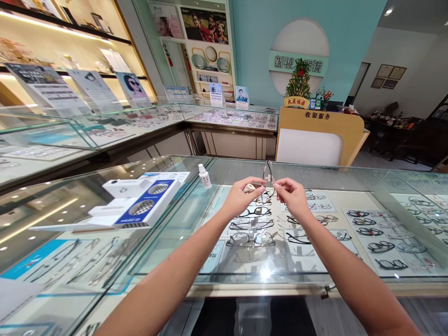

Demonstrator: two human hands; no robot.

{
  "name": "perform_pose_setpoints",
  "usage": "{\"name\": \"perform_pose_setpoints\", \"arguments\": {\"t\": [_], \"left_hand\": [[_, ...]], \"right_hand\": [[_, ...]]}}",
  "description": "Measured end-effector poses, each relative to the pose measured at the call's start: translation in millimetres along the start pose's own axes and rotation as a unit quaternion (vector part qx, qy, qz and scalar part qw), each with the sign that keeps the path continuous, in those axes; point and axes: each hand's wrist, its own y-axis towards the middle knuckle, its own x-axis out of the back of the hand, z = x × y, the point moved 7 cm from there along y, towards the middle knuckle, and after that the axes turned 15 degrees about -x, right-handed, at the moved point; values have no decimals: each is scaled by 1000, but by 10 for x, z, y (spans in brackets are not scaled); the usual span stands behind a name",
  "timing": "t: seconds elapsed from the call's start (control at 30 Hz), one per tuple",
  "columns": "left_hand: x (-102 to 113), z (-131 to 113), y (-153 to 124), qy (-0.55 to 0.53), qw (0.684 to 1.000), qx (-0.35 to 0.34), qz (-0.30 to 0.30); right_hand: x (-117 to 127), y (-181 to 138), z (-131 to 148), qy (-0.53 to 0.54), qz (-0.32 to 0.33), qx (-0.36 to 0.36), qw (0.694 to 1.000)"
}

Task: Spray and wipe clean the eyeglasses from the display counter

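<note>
Both of my hands are raised over a glass display counter (315,172). Between them stands a thin-rimmed pair of glasses (268,177), turned edge-on. My left hand (241,196) pinches the frame from the left and also has a small pale thing, maybe a cloth, tucked under the fingers. My right hand (292,196) pinches the frame from the right with thumb and forefinger. Under the glass lie rows of spectacle frames (250,239).
A small white dropper bottle (205,176) stands on the counter left of my hands. A blue and white display box (147,205) sits further left. More glass cases (231,119) run along the back. A wooden cashier desk (320,135) with a small plant stands behind.
</note>
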Motion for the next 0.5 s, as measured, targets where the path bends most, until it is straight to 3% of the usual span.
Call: {"name": "perform_pose_setpoints", "arguments": {"t": [0.13, 0.33, 0.5], "left_hand": [[17, 28, 5, 16, 1000, 2, -4], [-10, 47, -4, 1, 1000, 0, 19], [-65, 97, -24, -10, 999, 3, 39]], "right_hand": [[148, -14, 7, -34, -82, 1, 996], [380, -111, 186, -129, -235, 96, 959], [311, -148, 230, -218, -263, 175, 923]]}}
